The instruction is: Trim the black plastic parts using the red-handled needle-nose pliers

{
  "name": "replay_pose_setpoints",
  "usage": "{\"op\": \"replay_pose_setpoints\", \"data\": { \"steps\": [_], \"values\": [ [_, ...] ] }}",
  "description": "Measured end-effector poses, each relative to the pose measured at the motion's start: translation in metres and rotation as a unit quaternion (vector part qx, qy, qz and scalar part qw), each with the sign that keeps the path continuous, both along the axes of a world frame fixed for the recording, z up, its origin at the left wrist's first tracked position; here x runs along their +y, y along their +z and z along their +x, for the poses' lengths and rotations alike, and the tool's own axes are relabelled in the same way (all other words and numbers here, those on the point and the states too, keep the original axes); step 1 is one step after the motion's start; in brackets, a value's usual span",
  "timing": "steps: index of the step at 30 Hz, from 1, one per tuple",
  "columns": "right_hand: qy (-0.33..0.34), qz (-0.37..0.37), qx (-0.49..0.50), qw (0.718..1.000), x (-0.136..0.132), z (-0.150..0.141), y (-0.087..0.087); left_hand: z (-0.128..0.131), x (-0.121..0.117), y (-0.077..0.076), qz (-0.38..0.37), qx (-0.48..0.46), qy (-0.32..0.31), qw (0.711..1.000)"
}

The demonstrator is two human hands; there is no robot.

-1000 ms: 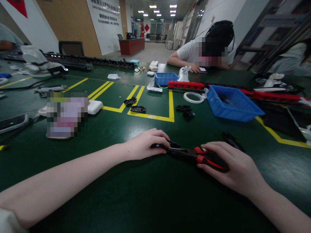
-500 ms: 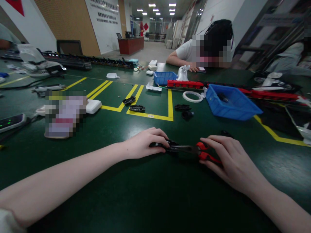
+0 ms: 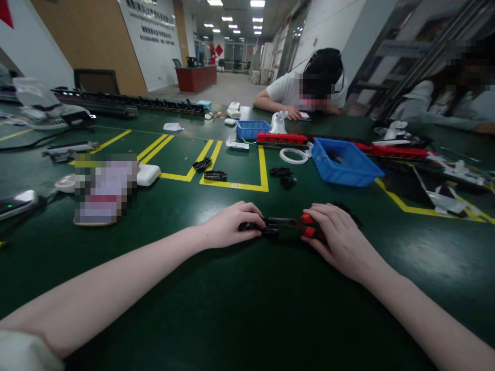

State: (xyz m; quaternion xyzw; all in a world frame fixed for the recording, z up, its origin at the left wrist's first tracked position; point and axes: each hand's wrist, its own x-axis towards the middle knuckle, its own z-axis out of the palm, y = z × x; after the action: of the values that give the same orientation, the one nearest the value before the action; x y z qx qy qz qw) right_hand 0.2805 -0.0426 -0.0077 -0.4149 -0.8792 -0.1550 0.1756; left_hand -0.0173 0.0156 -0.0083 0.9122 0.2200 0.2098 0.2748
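Low over the green table, my left hand (image 3: 235, 225) pinches a small black plastic part (image 3: 269, 232) between thumb and fingers. My right hand (image 3: 335, 234) grips red-handled pliers (image 3: 290, 222), whose long dark jaws point left and meet the black part. Whether the jaws are clamped on it I cannot tell. Just behind my right hand lies another black piece (image 3: 348, 212), partly hidden by the fingers. Farther off, similar black parts (image 3: 215, 175) lie near the yellow tape lines, and a small dark round piece (image 3: 288, 181) is to their right.
A blue bin (image 3: 344, 165) holding dark pieces stands at the right, beside a white tape roll (image 3: 294, 155). Behind are a smaller blue bin (image 3: 252, 129) and a red strip (image 3: 282, 138). A phone (image 3: 104, 190) lies at left. A person (image 3: 282, 95) sits opposite.
The view has shifted slightly right. My right hand and the pliers have come closer to my left hand, and the handles look nearer together. The left hand still pinches the black part.
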Motion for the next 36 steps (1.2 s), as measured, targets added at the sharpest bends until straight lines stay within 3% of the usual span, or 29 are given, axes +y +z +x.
{"op": "replay_pose_setpoints", "data": {
  "steps": [6,13,28,36],
  "values": [
    [-0.055,-0.074,0.054,0.994,-0.001,-0.017,0.0,0.0,-0.003,-0.001,0.017,-0.015,0.005,1.0],
    [-0.095,-0.094,0.055,0.99,-0.005,-0.028,0.004,-0.001,-0.004,-0.004,0.032,-0.029,0.003,0.999],
    [-0.092,-0.052,0.019,0.994,0.022,-0.054,0.007,-0.002,-0.01,-0.006,0.032,-0.036,0.025,0.999],
    [-0.086,-0.046,0.021,0.995,0.015,-0.043,0.004,-0.002,-0.015,0.002,-0.004,-0.041,0.044,0.998]
  ]
}}
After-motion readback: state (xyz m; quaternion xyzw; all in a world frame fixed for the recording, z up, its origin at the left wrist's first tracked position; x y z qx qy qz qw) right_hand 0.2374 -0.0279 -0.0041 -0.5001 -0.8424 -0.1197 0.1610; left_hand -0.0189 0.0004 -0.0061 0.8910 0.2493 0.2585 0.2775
